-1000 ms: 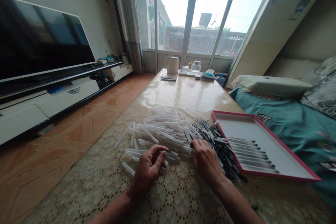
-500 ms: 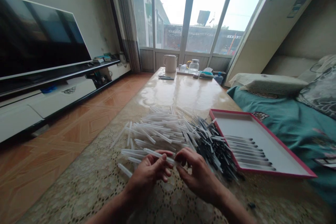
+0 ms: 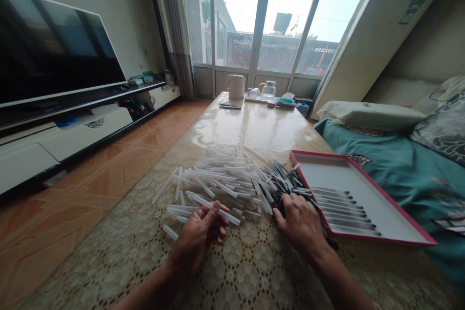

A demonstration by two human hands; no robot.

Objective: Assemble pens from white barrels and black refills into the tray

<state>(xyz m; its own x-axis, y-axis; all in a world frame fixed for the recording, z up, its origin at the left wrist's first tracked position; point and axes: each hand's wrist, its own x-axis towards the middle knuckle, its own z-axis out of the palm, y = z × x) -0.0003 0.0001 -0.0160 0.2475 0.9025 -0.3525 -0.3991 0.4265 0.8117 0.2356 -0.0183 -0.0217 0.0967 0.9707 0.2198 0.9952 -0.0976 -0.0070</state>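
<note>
My left hand point(image 3: 205, 227) is closed on a translucent white pen barrel point(image 3: 214, 209), pinched between thumb and fingers and pointing up to the left. Just behind it spreads a loose heap of similar barrels point(image 3: 221, 174). My right hand point(image 3: 300, 220) lies over a pile of thin black pen refills point(image 3: 281, 177), its fingers curled down into them. The hand covers the near part of that pile, and its fingertips are hidden, so any refill in its grip cannot be made out.
Right of the pile is a shallow pink-edged box point(image 3: 363, 169) with several assembled pens point(image 3: 348, 213) lying in a row. A jug point(image 3: 236, 88), a glass pot point(image 3: 268, 90) and a dark pen point(image 3: 229, 106) are at the table's far end. A sofa point(image 3: 399, 155) borders the right side.
My right hand has left the barrel's end and moved right onto the black refills. My left hand has shifted slightly left, still holding the barrel.
</note>
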